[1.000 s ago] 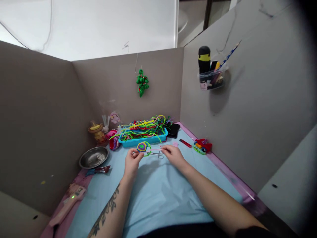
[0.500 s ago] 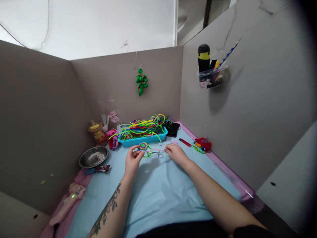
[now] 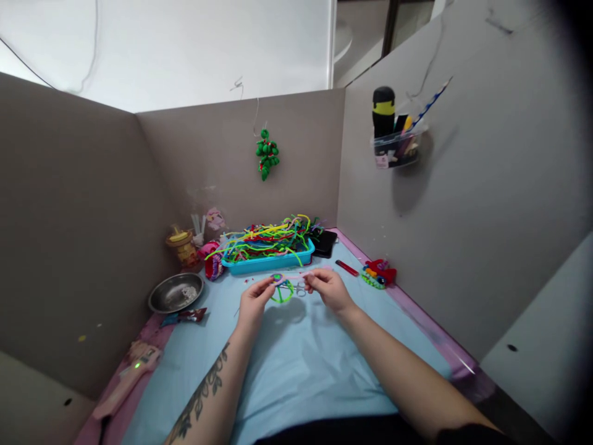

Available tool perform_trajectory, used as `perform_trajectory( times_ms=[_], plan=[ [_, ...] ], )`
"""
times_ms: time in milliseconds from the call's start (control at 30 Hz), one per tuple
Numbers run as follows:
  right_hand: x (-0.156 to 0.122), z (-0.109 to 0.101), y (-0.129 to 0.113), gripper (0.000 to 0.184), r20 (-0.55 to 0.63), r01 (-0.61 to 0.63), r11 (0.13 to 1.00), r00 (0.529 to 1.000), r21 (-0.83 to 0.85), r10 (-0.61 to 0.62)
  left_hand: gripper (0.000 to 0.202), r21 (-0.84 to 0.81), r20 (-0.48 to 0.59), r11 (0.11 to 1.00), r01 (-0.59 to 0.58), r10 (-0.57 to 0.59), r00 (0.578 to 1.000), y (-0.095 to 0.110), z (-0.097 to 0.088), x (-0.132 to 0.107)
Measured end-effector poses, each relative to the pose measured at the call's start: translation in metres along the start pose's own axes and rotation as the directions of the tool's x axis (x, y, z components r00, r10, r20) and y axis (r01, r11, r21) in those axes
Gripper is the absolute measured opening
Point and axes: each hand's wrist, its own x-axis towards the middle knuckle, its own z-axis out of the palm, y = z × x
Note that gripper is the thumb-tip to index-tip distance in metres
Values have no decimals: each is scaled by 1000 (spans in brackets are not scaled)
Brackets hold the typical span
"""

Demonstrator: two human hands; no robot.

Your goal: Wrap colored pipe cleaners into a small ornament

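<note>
Between thumb and fingers, my left hand (image 3: 257, 300) pinches a small woven piece of coloured pipe cleaners (image 3: 282, 290), with a blue, purple and green centre and a bright green ring hanging below it. A pale pink pipe cleaner (image 3: 293, 276) runs from this piece to my right hand (image 3: 328, 287), which is closed on its other end. The strand looks stretched nearly level between the two hands. Behind the woven piece and partly covered by it, scissors (image 3: 301, 288) lie on the blue cloth with their handles showing.
A blue tray (image 3: 259, 266) heaped with colourful pipe cleaners stands at the back. At left are a metal bowl (image 3: 157, 296), a wrapper (image 3: 189, 315) and a pink glue gun (image 3: 125, 383). A red cutter (image 3: 347, 267), a black phone (image 3: 325, 243) and a red pipe-cleaner piece (image 3: 382, 272) lie right.
The woven piece has moved slightly right and tilted, so its green ring now hangs in view. My left hand has shifted right and my right hand has turned slightly.
</note>
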Motion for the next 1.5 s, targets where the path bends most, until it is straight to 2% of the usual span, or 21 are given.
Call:
perform_trajectory(
  times_ms=[133, 300, 400, 533, 633, 767, 867, 967, 1067, 1167, 1267, 1367, 1433, 1500],
  plan=[
    [-5, 4, -1, 19, 11, 25, 999, 1000, 47, -25, 40, 34, -22, 999, 36, -35, 999, 1, 0, 0],
    [-7, 8, -1, 19, 58, 22, 997, 998, 74, -26, 44, 76, -19, 997, 21, -20, 1000, -2, -1, 1],
    [-8, 11, -3, 19, 70, 34, 999, 997, 4, -34, 45, 69, -39, 997, 24, -21, 999, -4, 0, 0],
    [-13, 21, -5, 21, 142, 19, 994, 990, -109, -3, 40, 59, -24, 998, 12, -11, 1000, -4, 3, -2],
    [-16, 28, -1, 23, 200, -53, 998, 978, -23, 56, 37, 29, -5, 1000, -11, 11, 1000, -4, 5, -3],
    [-16, 31, 3, 26, 219, -195, 968, 963, 157, 158, 37, 0, -13, 1000, -18, 18, 1000, -4, 6, -5],
    [-12, 27, 3, 27, 189, -301, 908, 949, 291, 254, 41, 9, 25, 1000, -26, 25, 999, -3, 7, -7],
    [-8, 21, 5, 22, 185, -409, 817, 912, 406, 365, 46, 6, 74, 1000, -2, 2, 997, -4, 8, -8],
    [-5, 16, 10, 20, 197, -479, 777, 877, 407, 437, 44, -48, 108, 999, -9, 14, 994, -7, 10, -9],
    [-3, 17, 16, 25, 146, -474, 844, 880, 249, 452, 40, -80, 93, 996, -45, 53, 994, -10, 12, -8],
    [-4, 21, 19, 30, 18, -348, 937, 937, 17, 348, 43, -73, 66, 997, -33, 38, 997, -12, 12, -6],
    [-8, 24, 19, 35, -173, -147, 956, 979, -252, 105, 47, -62, 5, 998, -25, 25, 1000, -13, 10, -5],
    [-13, 25, 17, 35, -231, 5, 891, 965, -454, -123, 49, -53, -38, 998, -23, 21, 999, -13, 8, -4],
    [-19, 25, 14, 29, -155, 193, 750, 917, -633, -367, 50, -41, -71, 999, -22, 19, 997, -14, 7, -4]
  ],
)
